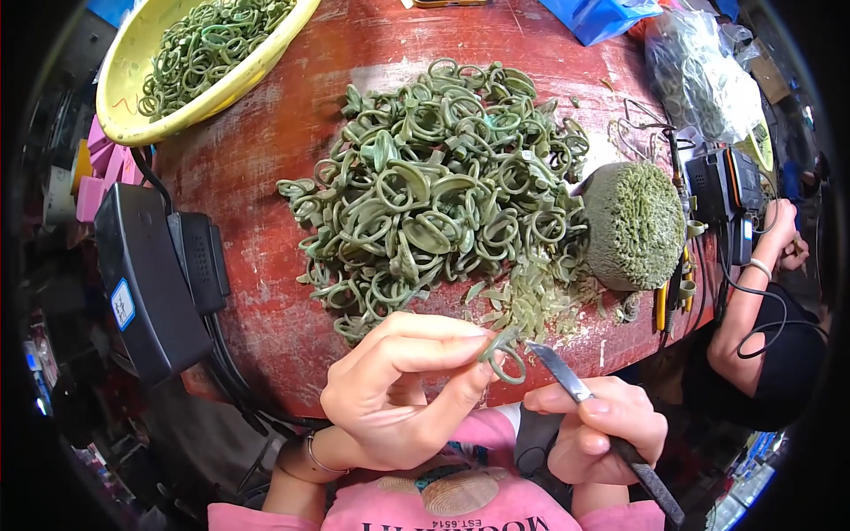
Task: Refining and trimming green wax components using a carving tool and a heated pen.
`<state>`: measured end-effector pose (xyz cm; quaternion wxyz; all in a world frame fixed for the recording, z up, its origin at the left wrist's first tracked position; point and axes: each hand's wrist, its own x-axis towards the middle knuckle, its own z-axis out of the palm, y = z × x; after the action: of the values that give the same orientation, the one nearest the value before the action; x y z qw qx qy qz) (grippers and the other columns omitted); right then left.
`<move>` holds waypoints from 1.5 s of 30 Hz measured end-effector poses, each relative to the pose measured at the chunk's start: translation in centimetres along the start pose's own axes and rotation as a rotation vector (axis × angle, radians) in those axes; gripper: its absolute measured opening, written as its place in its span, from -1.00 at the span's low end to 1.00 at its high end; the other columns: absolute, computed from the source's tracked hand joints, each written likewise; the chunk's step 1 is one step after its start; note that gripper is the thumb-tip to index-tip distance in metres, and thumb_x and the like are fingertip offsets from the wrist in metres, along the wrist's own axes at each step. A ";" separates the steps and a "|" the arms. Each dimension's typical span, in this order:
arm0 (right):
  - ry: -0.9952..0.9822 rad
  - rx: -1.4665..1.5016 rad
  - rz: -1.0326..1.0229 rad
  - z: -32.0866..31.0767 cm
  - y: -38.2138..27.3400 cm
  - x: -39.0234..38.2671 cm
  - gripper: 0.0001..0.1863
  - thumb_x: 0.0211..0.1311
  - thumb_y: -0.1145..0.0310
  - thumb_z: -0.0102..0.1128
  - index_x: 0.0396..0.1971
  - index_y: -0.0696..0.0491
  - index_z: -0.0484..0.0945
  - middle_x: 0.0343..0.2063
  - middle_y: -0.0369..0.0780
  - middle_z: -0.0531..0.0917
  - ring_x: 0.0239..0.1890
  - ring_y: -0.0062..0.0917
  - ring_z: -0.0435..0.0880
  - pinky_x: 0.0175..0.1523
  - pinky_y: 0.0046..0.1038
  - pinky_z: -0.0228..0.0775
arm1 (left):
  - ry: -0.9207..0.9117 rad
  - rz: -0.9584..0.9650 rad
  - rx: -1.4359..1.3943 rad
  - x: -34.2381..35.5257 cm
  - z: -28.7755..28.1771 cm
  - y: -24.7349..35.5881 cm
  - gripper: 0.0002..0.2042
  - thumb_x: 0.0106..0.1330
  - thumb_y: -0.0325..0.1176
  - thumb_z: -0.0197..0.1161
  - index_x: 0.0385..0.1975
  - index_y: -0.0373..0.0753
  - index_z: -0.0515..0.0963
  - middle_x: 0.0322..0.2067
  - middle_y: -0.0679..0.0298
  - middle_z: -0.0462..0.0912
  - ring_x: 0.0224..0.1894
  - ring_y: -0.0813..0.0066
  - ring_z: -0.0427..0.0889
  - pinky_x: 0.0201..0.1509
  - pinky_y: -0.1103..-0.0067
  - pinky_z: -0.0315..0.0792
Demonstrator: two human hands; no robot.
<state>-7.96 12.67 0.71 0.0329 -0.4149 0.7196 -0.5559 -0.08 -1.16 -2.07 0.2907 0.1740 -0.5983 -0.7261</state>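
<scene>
My left hand (pixel 398 380) is closed in a pinch, thumb and forefinger gripping a green ring (pixel 506 341) above the table's near edge. A dark, narrow metal knife (pixel 563 372) with a slanted tip is in my right hand (pixel 611 429), its handle slanting down past my palm. The blade's tip is right beside the ring; whether they touch I cannot tell. Beyond my hands lies a large heap of similar green rings (pixel 425 203). Pale green flakes (pixel 536 296) are scattered at its near right side, by a round green block (pixel 636 228) with a rough, crumbly face.
The worn red table (pixel 266 265) carries a yellow basin (pixel 128 133) of rings at far left. Black devices (pixel 146 283) with cables stand at the left edge. On the right are a plastic bag (pixel 699 75), tools (pixel 682 265) and a black unit (pixel 722 181). Another person's arm (pixel 753 292) shows beyond.
</scene>
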 end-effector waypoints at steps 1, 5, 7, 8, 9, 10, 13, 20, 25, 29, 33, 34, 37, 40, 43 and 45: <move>-0.026 -0.007 -0.003 0.0 0.1 0.1 -0.76 0.27 0.25 -0.02 -0.20 0.10 0.31 -0.60 -0.04 0.61 -0.62 -0.38 0.64 -0.51 -0.44 0.54 | -0.009 0.013 0.013 0.0 0.0 0.0 -0.81 0.01 -0.73 0.25 -0.35 -0.46 0.51 -0.34 0.01 0.56 -0.32 0.41 0.60 -0.27 0.63 0.50; -0.101 -0.050 0.038 -0.2 0.2 0.4 -0.74 0.26 0.23 0.01 -0.22 0.11 0.31 -0.57 -0.06 0.61 -0.60 -0.40 0.64 -0.52 -0.51 0.50 | -0.010 0.039 0.018 0.1 0.1 -0.2 -0.82 0.01 -0.71 0.26 -0.35 -0.46 0.51 -0.34 0.01 0.56 -0.32 0.42 0.60 -0.28 0.63 0.50; -0.093 -0.165 0.014 -0.1 0.0 0.4 -0.76 0.26 0.25 0.01 -0.23 0.10 0.31 -0.52 -0.05 0.61 -0.56 -0.41 0.64 -0.49 -0.53 0.49 | -0.032 0.031 0.039 0.2 0.1 -0.1 -0.82 0.01 -0.70 0.27 -0.35 -0.46 0.52 -0.34 0.01 0.57 -0.33 0.42 0.60 -0.28 0.63 0.49; -0.089 -0.222 0.001 -0.1 0.0 0.4 -0.77 0.25 0.26 0.01 -0.23 0.09 0.31 -0.49 -0.05 0.61 -0.54 -0.42 0.64 -0.47 -0.53 0.49 | -0.044 0.026 0.050 0.3 0.1 -0.1 -0.82 0.01 -0.70 0.27 -0.36 -0.46 0.52 -0.35 0.01 0.57 -0.33 0.43 0.60 -0.28 0.63 0.49; -0.081 -0.214 0.002 0.0 -0.1 0.5 -0.79 0.25 0.28 0.01 -0.24 0.09 0.32 -0.47 -0.05 0.61 -0.52 -0.42 0.63 -0.45 -0.53 0.49 | -0.050 0.014 0.049 0.3 0.1 -0.1 -0.83 0.02 -0.70 0.27 -0.36 -0.46 0.52 -0.35 0.01 0.57 -0.34 0.43 0.60 -0.28 0.63 0.49; -0.073 -0.206 0.002 0.1 -0.1 0.5 -0.81 0.25 0.30 0.00 -0.26 0.09 0.34 -0.45 -0.06 0.61 -0.50 -0.42 0.63 -0.44 -0.54 0.48 | -0.055 0.003 0.048 0.4 0.1 0.0 -0.83 0.02 -0.70 0.27 -0.36 -0.46 0.52 -0.35 0.02 0.57 -0.34 0.44 0.60 -0.29 0.63 0.49; -0.093 -0.222 -0.008 0.1 0.0 0.7 -0.86 0.23 0.36 0.01 -0.29 0.08 0.37 -0.45 -0.08 0.61 -0.49 -0.42 0.63 -0.44 -0.54 0.46 | -0.046 -0.098 -0.024 0.5 0.2 0.2 -0.85 0.04 -0.71 0.24 -0.37 -0.46 0.52 -0.35 0.02 0.56 -0.35 0.45 0.60 -0.30 0.64 0.50; -0.120 -0.224 -0.072 0.1 0.0 1.4 -0.89 0.19 0.41 0.04 -0.30 0.07 0.41 -0.43 -0.08 0.61 -0.52 -0.43 0.61 -0.50 -0.52 0.42 | -0.062 -0.251 -0.311 0.8 0.3 -0.1 -0.88 0.10 -0.74 0.16 -0.36 -0.49 0.49 -0.33 0.01 0.54 -0.37 0.45 0.60 -0.35 0.62 0.54; -0.111 -0.064 -0.177 -0.1 1.3 1.7 -0.86 0.25 0.34 -0.01 -0.32 0.09 0.41 -0.52 -0.07 0.61 -0.61 -0.40 0.60 -0.58 -0.50 0.45 | -0.068 -0.210 -0.336 0.9 0.3 -0.3 -0.88 0.12 -0.74 0.12 -0.33 -0.51 0.46 -0.30 -0.02 0.52 -0.37 0.43 0.61 -0.36 0.59 0.57; -0.003 0.207 -0.108 -0.6 2.0 1.4 -0.77 0.25 0.25 -0.01 -0.30 0.13 0.36 -0.66 -0.13 0.58 -0.70 -0.47 0.56 -0.60 -0.56 0.42 | -0.041 -0.254 -0.359 0.8 0.6 -0.3 -0.87 0.14 -0.74 0.10 -0.31 -0.51 0.46 -0.27 -0.03 0.51 -0.34 0.41 0.61 -0.32 0.56 0.60; 0.210 0.066 0.079 -0.8 2.1 1.7 -0.84 0.19 0.40 0.09 -0.36 0.20 0.48 -0.66 -0.17 0.61 -0.69 -0.53 0.58 -0.57 -0.59 0.43 | -0.096 -0.239 -0.275 1.2 0.4 -0.2 -0.84 0.13 -0.73 0.11 -0.28 -0.50 0.48 -0.25 0.01 0.51 -0.29 0.42 0.60 -0.28 0.59 0.60; 0.223 0.081 0.200 -0.6 2.0 1.9 -0.85 0.18 0.45 0.07 -0.42 0.25 0.51 -0.70 -0.17 0.60 -0.73 -0.55 0.56 -0.59 -0.60 0.42 | -0.125 -0.230 -0.221 1.3 0.4 -0.2 -0.84 0.13 -0.72 0.13 -0.28 -0.48 0.49 -0.24 0.03 0.51 -0.28 0.44 0.60 -0.27 0.60 0.59; 0.045 0.002 0.385 -0.8 2.0 3.2 -0.92 0.03 0.57 0.20 -0.44 0.22 0.58 -0.64 -0.18 0.61 -0.69 -0.60 0.55 -0.57 -0.62 0.37 | -0.161 -0.212 -0.023 1.6 0.6 0.2 -0.82 0.07 -0.69 0.20 -0.31 -0.40 0.56 -0.20 0.11 0.51 -0.27 0.49 0.59 -0.27 0.67 0.55; -0.079 0.070 0.292 -0.9 2.0 4.1 -0.93 0.03 0.56 0.20 -0.45 0.20 0.60 -0.64 -0.20 0.60 -0.68 -0.59 0.54 -0.60 -0.61 0.33 | -0.358 -0.236 0.095 1.8 0.8 0.5 -0.83 0.04 -0.67 0.24 -0.34 -0.37 0.58 -0.20 0.11 0.56 -0.30 0.53 0.61 -0.28 0.68 0.54; 0.219 0.236 0.186 -0.8 1.6 3.8 -0.82 0.21 0.42 -0.01 -0.52 0.20 0.47 -0.73 -0.22 0.52 -0.79 -0.62 0.41 -0.70 -0.63 0.21 | -0.313 -0.133 0.192 1.8 1.0 0.4 -0.82 0.04 -0.68 0.24 -0.34 -0.36 0.58 -0.29 0.12 0.60 -0.35 0.53 0.62 -0.30 0.69 0.55; 0.433 0.172 0.089 -0.9 1.4 3.1 -0.69 0.38 0.26 -0.26 -0.55 0.10 0.21 -0.77 -0.21 0.44 -0.91 -0.67 0.21 -0.75 -0.70 0.05 | -0.243 -0.207 0.029 1.7 1.1 0.2 -0.81 0.03 -0.69 0.25 -0.33 -0.37 0.58 -0.32 0.12 0.60 -0.36 0.53 0.62 -0.32 0.68 0.56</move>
<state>-11.23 11.43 1.20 -0.0624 -0.2493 0.6773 -0.6893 -2.00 -1.36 -1.44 0.1372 0.1500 -0.6183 -0.7592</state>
